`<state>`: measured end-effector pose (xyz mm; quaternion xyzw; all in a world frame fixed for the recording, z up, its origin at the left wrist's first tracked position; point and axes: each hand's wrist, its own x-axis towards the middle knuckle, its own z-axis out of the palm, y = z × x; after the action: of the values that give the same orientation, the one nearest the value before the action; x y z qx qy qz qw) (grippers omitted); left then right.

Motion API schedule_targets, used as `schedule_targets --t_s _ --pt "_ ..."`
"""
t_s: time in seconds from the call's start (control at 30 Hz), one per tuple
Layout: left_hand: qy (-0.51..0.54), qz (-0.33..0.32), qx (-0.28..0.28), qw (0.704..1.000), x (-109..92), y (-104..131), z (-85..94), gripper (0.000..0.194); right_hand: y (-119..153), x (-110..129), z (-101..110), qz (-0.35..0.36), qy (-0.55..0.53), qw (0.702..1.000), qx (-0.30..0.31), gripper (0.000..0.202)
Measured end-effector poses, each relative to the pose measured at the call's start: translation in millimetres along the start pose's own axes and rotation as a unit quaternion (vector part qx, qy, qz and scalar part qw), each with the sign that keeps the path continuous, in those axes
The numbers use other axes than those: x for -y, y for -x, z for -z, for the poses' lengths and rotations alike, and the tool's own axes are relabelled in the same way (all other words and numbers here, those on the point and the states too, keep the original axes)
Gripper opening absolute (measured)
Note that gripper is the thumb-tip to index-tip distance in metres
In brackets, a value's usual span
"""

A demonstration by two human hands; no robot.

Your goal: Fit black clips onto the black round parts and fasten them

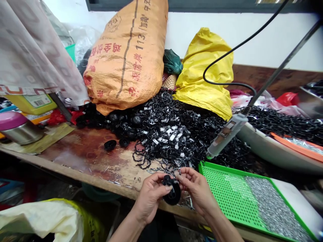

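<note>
Black round part (174, 197) held in front of the bench edge, in the head view.
The left hand (152, 195) grips the part between thumb and fingers; the right hand (196, 191) has its fingertips drawn together at the part's upper right, though whether they grip it or some tiny piece I cannot tell. Beyond, on the bench (83, 148), lies a heap of small black pieces (161, 117) with white bits among them. A grey screwdriver (227, 134) hangs above a green tray (229, 191) partly covered with small metal pieces (275, 201).
</note>
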<state>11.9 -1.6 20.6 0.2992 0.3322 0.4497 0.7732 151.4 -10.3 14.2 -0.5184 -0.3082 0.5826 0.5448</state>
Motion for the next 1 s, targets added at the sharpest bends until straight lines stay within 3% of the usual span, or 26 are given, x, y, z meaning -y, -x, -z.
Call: schedule_targets --t_s 0.1,0.3,0.47,0.63,0.77,0.83,0.9,1.0 --pt "-0.008 -0.008 0.006 1.000 3.4 0.1 -2.2 0.020 1.2 -0.6 -0.1 -0.025 -0.032 0.999 0.000 0.030" --pt "-0.043 -0.007 -0.021 0.999 6.7 -1.8 -4.5 0.018 4.8 10.7 0.7 0.127 0.046 0.990 -0.051 0.017" --pt "-0.052 0.005 -0.022 0.998 6.3 0.6 -8.7 0.015 11.5 9.6 0.7 0.174 0.174 0.969 0.003 0.012" --pt "-0.067 0.023 -0.014 0.997 5.2 3.6 -8.4 0.017 17.0 1.4 5.7 0.270 0.365 0.890 0.031 0.007" --pt "-0.046 0.058 -0.010 0.997 6.2 4.4 -6.8 0.018 19.3 -0.6 9.3 0.410 0.412 0.814 0.030 0.015" --pt "-0.031 0.078 -0.010 0.996 7.1 4.6 -6.6 0.019 21.0 -1.0 9.2 0.446 0.411 0.795 0.023 0.019" --pt "-0.027 0.085 -0.004 0.996 7.5 5.1 -6.2 0.020 23.3 -0.4 8.7 0.436 0.410 0.801 0.021 0.016" --pt "-0.063 0.067 0.021 0.995 5.5 7.3 -5.0 0.020 27.4 2.7 9.9 0.359 0.401 0.842 0.042 0.005"
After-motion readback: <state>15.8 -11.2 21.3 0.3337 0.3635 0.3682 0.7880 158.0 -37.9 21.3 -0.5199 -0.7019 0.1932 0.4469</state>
